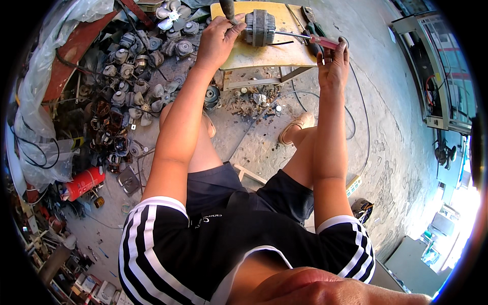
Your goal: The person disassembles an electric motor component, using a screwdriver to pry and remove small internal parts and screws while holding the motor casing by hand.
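Screwdriver (324, 42) Set Against a Motor (260, 28) Between 2 Bare Hands

From where I stand, the concrete floor (391, 127) spreads below and around both hands. To the left of the left hand (219, 38) it bears a wide heap of small grimy motors (122, 56), some with fan blades, with 1 white fan (174, 16) near its top. Well to the right of the right hand (333, 63) stands a metal-framed cabinet (452, 125) with glass in it. The worn yellow table (249, 58) lies under the left hand and reaches nearly to the right one. Far down and to the left of the left hand, a red canister (85, 184) lies tipped over.

The motor, grey and ribbed with a band around its middle, sits on the table between the 2 hands, just beside the left one's fingertips. Pliers (308, 16) with dark handles lie above and to the left of the right hand. That hand is closed, its fingers gripping the screwdriver's red handle; the shank runs left to the motor's near side. The left hand is mostly closed, its fingers around the lower end of a dark tool (227, 9) that rises above them; I can't tell whether its tip touches the motor.
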`<state>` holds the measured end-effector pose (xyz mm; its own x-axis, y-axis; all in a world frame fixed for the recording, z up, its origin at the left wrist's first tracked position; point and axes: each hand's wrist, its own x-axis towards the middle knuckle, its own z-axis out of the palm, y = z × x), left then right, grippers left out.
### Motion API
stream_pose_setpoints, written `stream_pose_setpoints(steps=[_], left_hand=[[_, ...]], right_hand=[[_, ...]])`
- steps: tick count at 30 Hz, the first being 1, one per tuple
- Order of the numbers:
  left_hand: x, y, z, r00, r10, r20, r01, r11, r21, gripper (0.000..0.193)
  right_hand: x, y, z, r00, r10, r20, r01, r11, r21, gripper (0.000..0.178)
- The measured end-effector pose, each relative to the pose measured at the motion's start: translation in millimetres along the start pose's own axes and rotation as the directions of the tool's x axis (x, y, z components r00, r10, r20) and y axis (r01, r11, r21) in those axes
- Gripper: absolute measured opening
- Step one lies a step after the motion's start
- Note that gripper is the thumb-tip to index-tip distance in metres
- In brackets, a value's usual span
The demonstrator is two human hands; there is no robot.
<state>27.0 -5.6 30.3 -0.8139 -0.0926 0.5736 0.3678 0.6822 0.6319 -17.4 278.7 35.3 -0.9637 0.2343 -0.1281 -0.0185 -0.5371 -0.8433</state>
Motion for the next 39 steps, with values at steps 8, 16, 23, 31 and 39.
stream_pose_setpoints(steps=[8,16,23,31,39], left_hand=[[0.7,0.1,0.0,1.0,0.0,-0.002,0.0,1.0,0.0,0.03],[0.8,0.5,-0.1,1.0,0.009,-0.013,-0.009,1.0,-0.006,0.03],[0.8,3.4,-1.6,1.0,-0.009,0.002,0.009,1.0,-0.016,0.03],[0.9,1.8,-0.2,1.0,0.003,0.007,-0.003,1.0,-0.005,0.03],[0.4,1.0,-0.3,1.0,0.009,-0.005,-0.01,1.0,-0.01,0.03]], right_hand=[[2.6,-1.8,-4.7,0.99,-0.068,0.12,0.067,0.998,0.014,0.033],[-1.5,-0.7,-0.1,0.998,0.058,-0.016,-0.057,0.996,0.067,0.035],[1.0,0.4,-2.1,0.995,-0.068,0.078,0.071,0.997,-0.027,0.028],[3.4,2.6,-10.0,0.999,-0.04,0.036,0.042,0.996,-0.073,0.032],[-6.3,-4.6,3.4,1.0,-0.019,0.021,0.019,0.999,-0.039,0.034]])
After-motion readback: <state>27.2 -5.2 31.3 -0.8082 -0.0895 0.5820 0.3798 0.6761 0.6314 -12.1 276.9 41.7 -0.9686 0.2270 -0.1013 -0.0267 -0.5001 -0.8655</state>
